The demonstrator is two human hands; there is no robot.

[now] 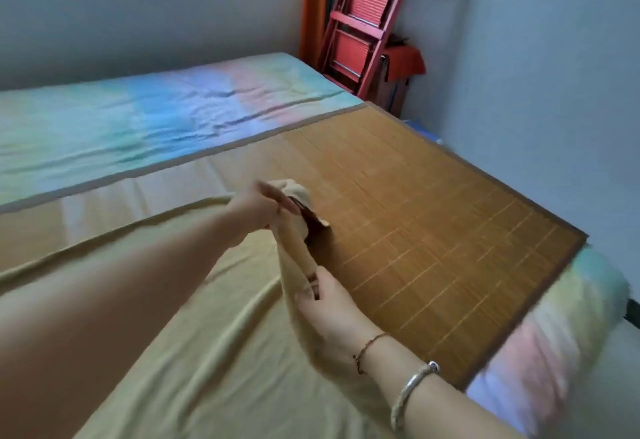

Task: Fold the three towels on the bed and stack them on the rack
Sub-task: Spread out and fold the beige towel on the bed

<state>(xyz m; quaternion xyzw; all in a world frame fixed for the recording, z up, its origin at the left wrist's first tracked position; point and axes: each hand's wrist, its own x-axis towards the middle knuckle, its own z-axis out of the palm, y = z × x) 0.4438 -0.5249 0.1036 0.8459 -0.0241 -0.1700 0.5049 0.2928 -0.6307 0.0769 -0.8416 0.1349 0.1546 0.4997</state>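
Note:
A large beige towel lies spread over the near part of the bed, on a bamboo mat. My left hand grips the towel's right edge at a raised, bunched corner. My right hand, with a bangle and a cord on the wrist, pinches the same edge nearer to me. Between the two hands the edge is lifted off the mat into a ridge. No other towel shows in this view, and no rack.
The bed's pastel rainbow sheet stretches away on the left up to a grey wall. A red folding chair leans in the far corner beside an orange curtain. The bed's right edge drops off close to the right wall.

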